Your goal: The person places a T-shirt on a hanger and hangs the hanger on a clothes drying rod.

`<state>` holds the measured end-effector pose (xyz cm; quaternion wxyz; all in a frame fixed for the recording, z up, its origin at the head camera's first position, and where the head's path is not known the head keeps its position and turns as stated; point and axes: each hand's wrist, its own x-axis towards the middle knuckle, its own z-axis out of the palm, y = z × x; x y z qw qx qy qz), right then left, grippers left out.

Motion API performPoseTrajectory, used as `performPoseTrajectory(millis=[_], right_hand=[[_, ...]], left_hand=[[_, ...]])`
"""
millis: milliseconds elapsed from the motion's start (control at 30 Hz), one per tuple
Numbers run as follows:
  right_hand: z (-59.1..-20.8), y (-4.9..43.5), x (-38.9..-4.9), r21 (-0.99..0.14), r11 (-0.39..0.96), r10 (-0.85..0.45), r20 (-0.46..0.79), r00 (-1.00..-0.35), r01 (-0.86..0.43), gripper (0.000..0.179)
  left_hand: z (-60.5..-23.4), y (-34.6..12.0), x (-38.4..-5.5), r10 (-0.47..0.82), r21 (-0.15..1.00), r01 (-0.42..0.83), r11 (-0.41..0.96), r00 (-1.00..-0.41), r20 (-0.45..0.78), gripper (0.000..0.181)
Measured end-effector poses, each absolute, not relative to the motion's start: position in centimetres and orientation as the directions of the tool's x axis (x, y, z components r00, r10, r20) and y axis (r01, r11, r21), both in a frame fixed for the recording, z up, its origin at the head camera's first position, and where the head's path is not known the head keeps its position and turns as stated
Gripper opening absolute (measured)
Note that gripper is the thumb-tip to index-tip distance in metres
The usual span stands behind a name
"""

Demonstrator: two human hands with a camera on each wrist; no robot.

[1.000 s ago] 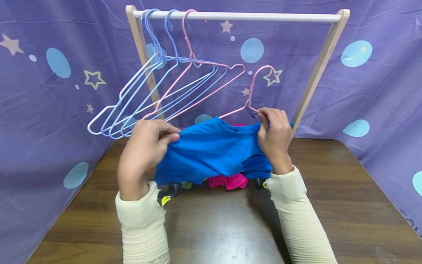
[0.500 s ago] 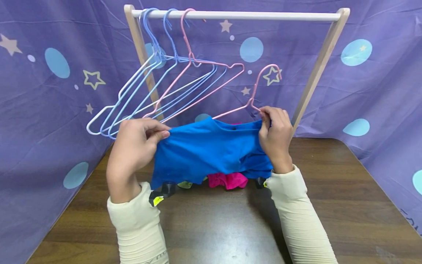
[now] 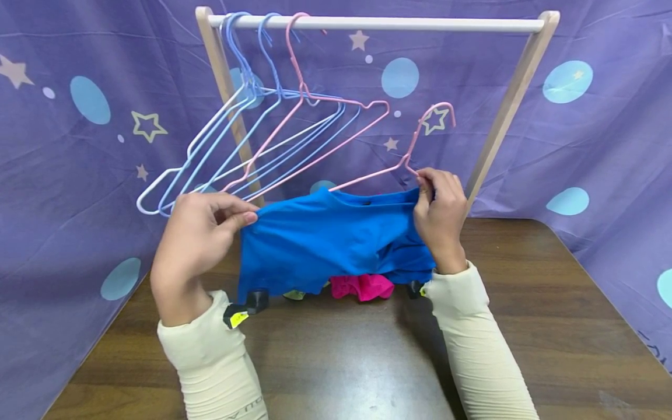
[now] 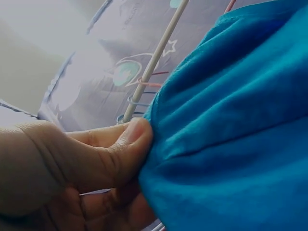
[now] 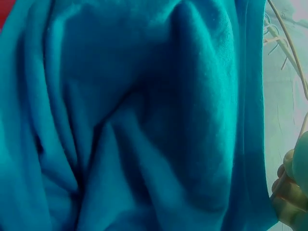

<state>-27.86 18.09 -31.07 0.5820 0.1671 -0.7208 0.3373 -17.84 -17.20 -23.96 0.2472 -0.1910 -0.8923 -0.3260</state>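
A blue T-shirt (image 3: 315, 239) is stretched between the two hands above the table. My left hand (image 3: 205, 239) pinches its left shoulder edge between thumb and fingers; the left wrist view shows the thumb (image 4: 132, 132) pressed on the fabric. A pink wire hanger (image 3: 412, 143) rises out of the shirt, hook up and tipped right. One arm of the hanger slopes down to the left side of the neckline, its lower part hidden by the cloth. My right hand (image 3: 441, 213) grips the hanger's other arm together with the shirt near the collar. Folds of the shirt (image 5: 144, 120) fill most of the right wrist view.
A garment rack with a white bar (image 3: 420, 24) and wooden posts (image 3: 514, 105) stands behind. At its left hang several blue and white hangers (image 3: 215, 149) and a pink one (image 3: 295, 58). Bright pink cloth (image 3: 362, 287) lies beneath the shirt on the wooden table (image 3: 551, 303).
My left hand has moved left, drawing the shirt's shoulder outward and taut. The hanger's hook has tilted and shifted right. My right hand has barely moved.
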Motion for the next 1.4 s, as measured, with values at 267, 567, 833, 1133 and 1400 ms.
performPoseTrajectory(millis=[267,567,833,1133,1400], right_hand=[[-31.2,17.7,-27.8,-0.288,0.725,0.145,0.952,-0.269,-0.626,0.018],[-31.6,16.6,-27.6,-0.269,0.744,0.119,0.954,-0.275,-0.611,0.018],[-31.7,16.1,-27.5,-0.277,0.744,0.142,0.955,-0.261,-0.608,0.017],[-31.3,16.2,-27.4,-0.288,0.727,0.161,0.954,-0.253,-0.623,0.013],[-31.2,16.8,-27.5,-0.308,0.717,0.176,0.948,-0.265,-0.625,0.016]], left_hand=[[-23.7,-17.7,-17.6,0.219,0.491,0.410,0.769,-0.890,0.400,0.012],[-23.3,-15.1,-17.5,0.212,0.427,0.381,0.820,-0.895,0.393,0.020],[-23.6,-13.0,-18.5,0.185,0.368,0.369,0.854,-0.875,0.448,0.014],[-23.5,-14.5,-18.1,0.185,0.422,0.408,0.810,-0.860,0.476,0.012],[-23.5,-14.8,-18.0,0.192,0.429,0.420,0.800,-0.856,0.480,0.012]])
